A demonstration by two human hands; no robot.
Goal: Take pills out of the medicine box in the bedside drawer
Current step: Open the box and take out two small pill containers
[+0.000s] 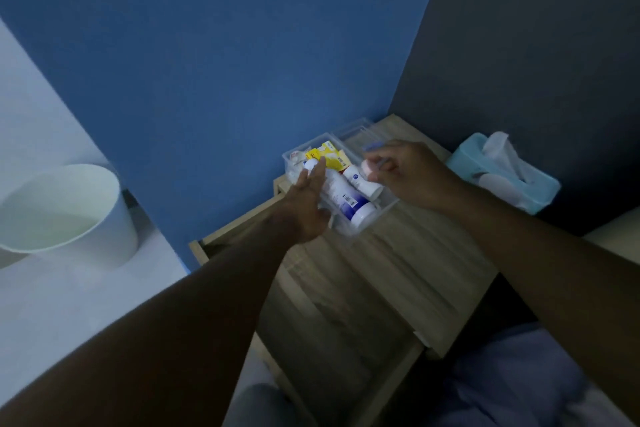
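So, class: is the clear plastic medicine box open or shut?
Open. The clear plastic medicine box has no lid on top, and the left hand reaches straight onto the white bottles lying inside.

**One head-worn camera, looking steeply down at a bedside corner**

There is a single view, so nothing is shared between cameras. It looks forward and steeply down from above the person's arms, which enter from the bottom corners and converge near the frame's centre. The wide-angle lens bends straight edges, and the whole frame sits rotated, so the blue wall (214, 55) and the dark wall (540, 45) lean toward each other. The wooden bedside table (408, 263) lies at arm's length just below centre, where the left hand (306, 204) and right hand (412, 172) meet. A white bin (69, 208) marks the left edge, a tissue box (502, 170) the right.
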